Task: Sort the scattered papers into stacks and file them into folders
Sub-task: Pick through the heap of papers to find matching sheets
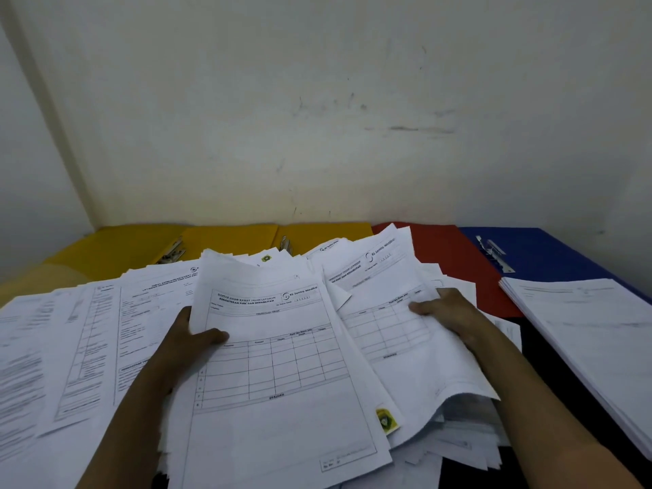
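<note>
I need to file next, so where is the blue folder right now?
In the head view the blue folder lies open at the far right against the wall, beside the red folder, partly under a neat paper stack.

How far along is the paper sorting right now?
Early. Done: one neat stack sits at right by the blue folder. In hand: the left hand holds a table form, and the right hand grips another sheet. Left: the scattered pile, and the yellow folders and red folder lie open, unfilled.
</note>
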